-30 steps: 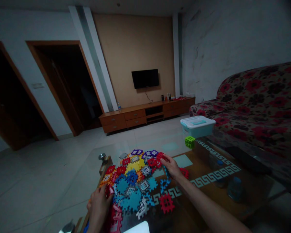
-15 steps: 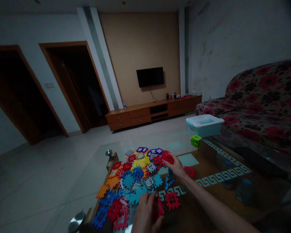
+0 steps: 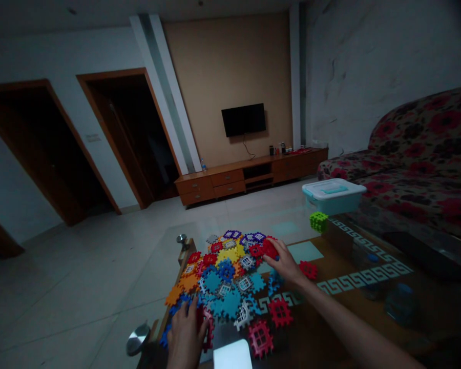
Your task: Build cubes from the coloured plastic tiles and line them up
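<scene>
A heap of flat, toothed plastic tiles (image 3: pixel 225 277) in red, blue, yellow, orange and purple lies on a glass-topped table (image 3: pixel 341 266). My right hand (image 3: pixel 286 264) rests on the heap's right edge, fingers curled on a red tile (image 3: pixel 268 249). My left hand (image 3: pixel 184 335) lies at the heap's near left edge, fingers stretched over dark red and blue tiles. Loose red tiles (image 3: pixel 280 312) lie near the front. A green cube of tiles (image 3: pixel 318 221) stands farther right.
A teal lidded box (image 3: pixel 332 195) sits at the table's far right end, by a flowered sofa (image 3: pixel 418 169). A bright white rectangle (image 3: pixel 232 354) shows at the near edge. Beyond are tiled floor, a TV cabinet (image 3: pixel 249 177) and two dark doorways.
My left hand has swung from the heap's left side toward the middle front and back to the near left edge. My right hand has stayed on the red tile. The camera turned slightly left.
</scene>
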Available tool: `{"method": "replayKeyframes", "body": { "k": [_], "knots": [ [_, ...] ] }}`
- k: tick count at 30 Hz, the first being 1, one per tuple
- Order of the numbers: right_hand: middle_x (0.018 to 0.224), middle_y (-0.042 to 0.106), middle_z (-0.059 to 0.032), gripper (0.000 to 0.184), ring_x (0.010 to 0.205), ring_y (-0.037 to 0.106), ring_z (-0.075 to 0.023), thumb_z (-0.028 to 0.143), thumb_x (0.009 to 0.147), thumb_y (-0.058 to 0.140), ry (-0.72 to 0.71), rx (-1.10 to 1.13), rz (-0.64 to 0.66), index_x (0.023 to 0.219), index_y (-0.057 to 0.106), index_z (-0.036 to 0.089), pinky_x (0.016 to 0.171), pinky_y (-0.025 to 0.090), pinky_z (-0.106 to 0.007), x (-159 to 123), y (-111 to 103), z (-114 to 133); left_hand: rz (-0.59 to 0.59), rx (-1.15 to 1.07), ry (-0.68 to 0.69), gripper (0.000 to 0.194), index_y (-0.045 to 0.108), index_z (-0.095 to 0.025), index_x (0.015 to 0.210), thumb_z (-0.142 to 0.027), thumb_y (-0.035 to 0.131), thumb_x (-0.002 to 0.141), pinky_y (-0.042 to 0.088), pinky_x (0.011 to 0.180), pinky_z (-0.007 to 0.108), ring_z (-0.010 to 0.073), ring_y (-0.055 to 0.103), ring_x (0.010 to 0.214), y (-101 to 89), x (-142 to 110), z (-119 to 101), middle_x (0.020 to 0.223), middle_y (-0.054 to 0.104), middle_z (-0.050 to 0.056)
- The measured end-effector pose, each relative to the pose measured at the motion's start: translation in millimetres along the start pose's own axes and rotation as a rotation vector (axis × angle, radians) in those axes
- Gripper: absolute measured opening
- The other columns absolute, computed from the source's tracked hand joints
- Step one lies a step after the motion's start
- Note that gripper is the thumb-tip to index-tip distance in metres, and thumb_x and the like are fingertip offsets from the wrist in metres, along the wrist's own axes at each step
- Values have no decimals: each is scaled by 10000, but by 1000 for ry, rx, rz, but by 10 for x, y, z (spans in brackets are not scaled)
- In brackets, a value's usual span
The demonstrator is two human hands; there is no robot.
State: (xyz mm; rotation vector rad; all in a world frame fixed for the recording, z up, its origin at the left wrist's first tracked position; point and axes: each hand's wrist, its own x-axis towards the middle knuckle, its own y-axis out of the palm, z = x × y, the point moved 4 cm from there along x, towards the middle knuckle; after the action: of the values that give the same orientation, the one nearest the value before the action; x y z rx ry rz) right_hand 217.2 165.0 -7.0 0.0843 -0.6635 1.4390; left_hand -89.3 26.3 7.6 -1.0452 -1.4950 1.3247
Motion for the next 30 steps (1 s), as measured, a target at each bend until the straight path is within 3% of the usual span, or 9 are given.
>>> {"method": "replayKeyframes", "body": {
  "k": [3,8,12,15,17,20,22,27,30],
  "knots": [
    [1225,554,-107,556,1193,496,-267,281,748,654,-120,-117,232,1289,549,212,1042,388,-415,-145,-50,212,145,-57,16,481,506,-199,1353,-244,454,877,460,959,423,280,499,1275,2,63,75,1391,546,115],
    [1179,604,-108,644,1090,527,-313,184,635,778,-131,-293,615,1249,591,233,949,421,-448,-599,-92,346,160,-100,30,469,579,-168,1283,-227,522,821,457,975,392,271,550,1213,-54,125,114,1319,609,107],
    [1110,623,-104,527,1033,533,-317,175,647,790,-135,-391,713,1151,650,240,896,421,-456,-789,-109,427,11,-202,41,472,621,-122,1219,-296,541,788,460,992,404,287,603,1125,-180,157,158,1201,666,143],
    [1105,603,-96,463,1035,528,-317,206,668,790,-128,-411,746,1111,662,257,870,428,-454,-829,-114,465,-139,-431,118,498,627,-151,1191,-415,530,780,486,976,435,289,613,1099,-286,93,78,1162,661,141],
    [1112,590,-85,438,1050,521,-313,251,675,796,-126,-409,769,1092,662,272,881,421,-460,-846,-112,468,-145,-612,190,448,654,-210,1099,-490,559,763,528,922,422,270,637,1042,-298,-8,-78,1123,660,104],
    [1133,577,-73,477,1063,518,-301,328,656,822,-124,-395,832,1100,654,280,895,414,-451,-842,-122,438,-62,-817,291,352,654,-233,926,-539,615,755,564,848,382,239,656,941,-241,-210,-427,994,670,62],
    [1147,576,-72,495,1078,515,-286,352,661,826,-105,-394,783,1114,645,268,900,414,-412,-761,-193,396,-8,-905,339,310,631,-230,888,-512,640,761,562,860,372,232,651,953,-186,-337,-659,958,675,55],
    [1172,576,-134,380,1133,498,-307,227,758,731,134,-748,385,1121,628,188,922,377,-385,-398,-644,96,125,-1023,409,230,615,-225,936,-372,658,764,521,953,360,239,623,1106,26,-503,-1002,1183,663,84],
    [1141,600,-146,367,1092,536,-308,235,762,712,259,-882,404,1112,625,169,890,372,-373,-317,-809,-135,193,-912,448,358,609,-209,1087,-281,651,739,506,966,374,250,621,1106,227,-518,-1038,1160,672,90]
  ]
}}
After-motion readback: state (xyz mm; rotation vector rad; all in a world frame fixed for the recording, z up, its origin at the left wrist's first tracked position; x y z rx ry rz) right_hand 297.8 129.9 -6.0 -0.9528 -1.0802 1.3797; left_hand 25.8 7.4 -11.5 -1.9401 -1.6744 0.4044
